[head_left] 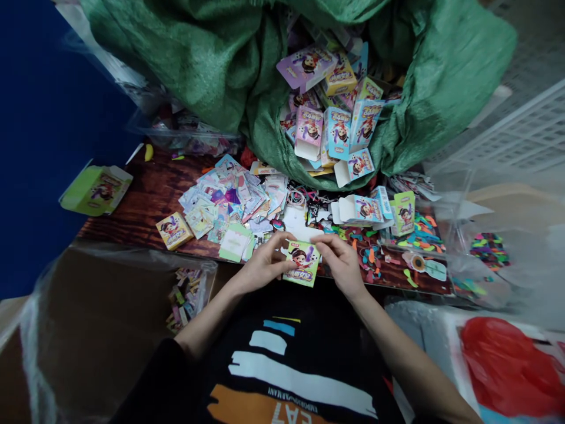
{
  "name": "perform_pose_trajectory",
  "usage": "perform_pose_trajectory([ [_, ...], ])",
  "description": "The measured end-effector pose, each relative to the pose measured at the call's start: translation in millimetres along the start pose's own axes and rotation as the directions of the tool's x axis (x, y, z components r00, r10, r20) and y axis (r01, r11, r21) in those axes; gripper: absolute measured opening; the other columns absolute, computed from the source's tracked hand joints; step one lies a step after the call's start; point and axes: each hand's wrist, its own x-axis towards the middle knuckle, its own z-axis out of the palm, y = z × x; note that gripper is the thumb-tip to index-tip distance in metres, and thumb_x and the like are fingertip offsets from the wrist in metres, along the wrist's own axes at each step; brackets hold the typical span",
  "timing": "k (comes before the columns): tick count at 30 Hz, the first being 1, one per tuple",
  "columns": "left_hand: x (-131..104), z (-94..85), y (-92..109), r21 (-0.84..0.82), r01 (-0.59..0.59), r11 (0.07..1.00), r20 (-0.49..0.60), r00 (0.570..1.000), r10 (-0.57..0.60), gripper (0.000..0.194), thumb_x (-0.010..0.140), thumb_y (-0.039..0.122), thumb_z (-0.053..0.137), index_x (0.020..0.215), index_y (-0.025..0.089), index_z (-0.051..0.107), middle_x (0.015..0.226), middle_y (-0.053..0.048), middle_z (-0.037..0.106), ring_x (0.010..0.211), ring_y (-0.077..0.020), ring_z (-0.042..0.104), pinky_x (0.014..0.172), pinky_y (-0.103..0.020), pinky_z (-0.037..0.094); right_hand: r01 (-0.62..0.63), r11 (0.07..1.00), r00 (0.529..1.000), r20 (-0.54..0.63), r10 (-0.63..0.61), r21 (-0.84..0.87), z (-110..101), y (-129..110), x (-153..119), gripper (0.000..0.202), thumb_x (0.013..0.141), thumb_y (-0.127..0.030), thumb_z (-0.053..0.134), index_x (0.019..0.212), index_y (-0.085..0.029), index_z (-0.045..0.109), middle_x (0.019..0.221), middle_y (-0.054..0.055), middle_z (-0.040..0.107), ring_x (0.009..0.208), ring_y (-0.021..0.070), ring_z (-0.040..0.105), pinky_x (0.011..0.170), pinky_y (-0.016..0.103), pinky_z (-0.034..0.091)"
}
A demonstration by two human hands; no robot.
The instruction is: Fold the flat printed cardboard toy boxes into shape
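Near the table's front edge, a small green box (301, 266) with a cartoon girl on it faces up between my hands. My left hand (270, 262) grips its left side, thumb across the front. The fingers of my right hand (339, 256) are pinched together at the box's upper right corner, by a white flap. Behind the box lie loose printed cards (229, 197) and small dark and pink trinkets (315, 212). A yellow box (173, 230) rests to the left of the cards.
A green sack (212, 65) full of colourful boxes (339, 132) stands at the back. Left is an opened green box (99, 189). Right are colourful small pieces (424, 232). Below left, a lined carton (106, 318) holds several boxes; a red bag (507, 365) lies lower right.
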Motion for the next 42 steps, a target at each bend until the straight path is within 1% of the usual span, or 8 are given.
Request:
perform_pose_trajectory([
  [3, 1.5, 1.7, -0.1, -0.01, -0.027, 1.0, -0.046, 0.999, 0.027, 0.049, 0.078, 0.034, 0.073, 0.118, 0.025, 0.045, 0.106, -0.002, 0.053, 0.062, -0.0068, 0.058, 0.043, -0.016, 0.045, 0.031, 1.0, 0.999, 0.045, -0.031, 0.0, -3.4, -11.5, 6.3, 0.032, 0.091, -0.04, 0.063, 0.12, -0.026, 0.067, 0.098, 0.003, 0.074, 0.089, 0.0198, 0.069, 0.079, 0.033, 0.055],
  [8, -0.5, 4.5, -1.6, 0.034, -0.033, 0.999, -0.129, 0.991, 0.038, 0.058, 0.08, 0.034, 0.072, 0.126, 0.028, 0.037, 0.109, -0.002, 0.054, 0.062, -0.0072, 0.058, 0.041, -0.015, 0.045, 0.214, 0.972, 0.958, 0.213, -0.19, -0.098, -4.6, -16.1, 13.0, 0.02, 0.09, -0.04, 0.066, 0.096, -0.023, 0.074, 0.107, 0.007, 0.074, 0.106, 0.023, 0.067, 0.095, 0.039, 0.051],
  [19, -3.0, -6.6, -13.2, 0.486, -0.14, 0.862, -0.036, 0.983, 0.18, 0.06, 0.088, 0.024, 0.062, 0.143, 0.03, 0.038, 0.11, -0.006, 0.063, 0.077, -0.0159, 0.064, 0.065, -0.027, 0.051, -0.198, 0.967, 0.978, 0.098, 0.184, 0.162, 1.2, -1.7, 21.4, 0.035, 0.067, -0.046, 0.084, 0.079, -0.02, 0.064, 0.073, 0.0, 0.071, 0.063, 0.0137, 0.063, 0.061, 0.026, 0.05],
  [24, -3.9, -5.8, -13.5, 0.43, -0.13, 0.894, -0.062, 0.983, 0.173, 0.06, 0.089, 0.023, 0.06, 0.144, 0.028, 0.036, 0.112, -0.006, 0.061, 0.076, -0.0147, 0.064, 0.068, -0.028, 0.053, -0.135, 0.986, 0.99, 0.063, 0.129, 0.096, 6.5, 0.7, 16.5, 0.025, 0.071, -0.041, 0.082, 0.07, -0.02, 0.068, 0.081, 0.004, 0.076, 0.072, 0.0175, 0.067, 0.07, 0.031, 0.054],
  [29, -6.2, -3.7, -18.2, 0.351, -0.124, 0.928, -0.076, 0.984, 0.161, 0.062, 0.09, 0.022, 0.058, 0.146, 0.029, 0.032, 0.112, -0.005, 0.059, 0.074, -0.0136, 0.064, 0.068, -0.028, 0.055, 0.147, 0.984, 0.988, -0.032, -0.151, -0.101, 11.6, 0.0, -4.5, 0.01, 0.088, -0.029, 0.067, 0.088, -0.024, 0.076, 0.099, 0.006, 0.077, 0.097, 0.0226, 0.07, 0.09, 0.039, 0.053],
  [32, -7.4, -5.1, -22.0, 0.41, -0.168, 0.896, -0.009, 0.982, 0.189, 0.054, 0.092, 0.023, 0.055, 0.143, 0.028, 0.039, 0.117, -0.006, 0.06, 0.081, -0.0152, 0.063, 0.075, -0.031, 0.056, 0.215, 0.961, 0.977, 0.057, -0.208, -0.174, 7.5, 0.9, -10.6, 0.011, 0.089, -0.029, 0.066, 0.089, -0.024, 0.076, 0.1, 0.008, 0.076, 0.095, 0.0232, 0.07, 0.087, 0.04, 0.055],
  [38, -12.5, -8.5, -16.7, 0.518, -0.241, 0.821, 0.14, 0.97, 0.197, 0.033, 0.092, 0.024, 0.056, 0.124, 0.022, 0.06, 0.114, -0.008, 0.067, 0.095, -0.0202, 0.063, 0.089, -0.035, 0.052, 0.143, 0.978, 0.956, 0.276, -0.096, -0.155, 0.3, 5.6, -9.0, 0.018, 0.09, -0.038, 0.066, 0.092, -0.024, 0.076, 0.092, 0.006, 0.073, 0.089, 0.0213, 0.068, 0.08, 0.035, 0.055],
  [42, -28.5, -42.7, -7.6, 0.433, -0.103, 0.895, -0.023, 0.992, 0.125, 0.038, 0.087, 0.029, 0.062, 0.124, 0.023, 0.063, 0.118, -0.008, 0.068, 0.097, -0.0221, 0.067, 0.085, -0.034, 0.055, -0.023, 0.982, 0.931, 0.353, 0.09, -0.188, 1.0, 10.3, -9.6, 0.027, 0.087, -0.041, 0.065, 0.106, -0.024, 0.075, 0.097, 0.006, 0.074, 0.083, 0.0204, 0.068, 0.075, 0.033, 0.054],
])
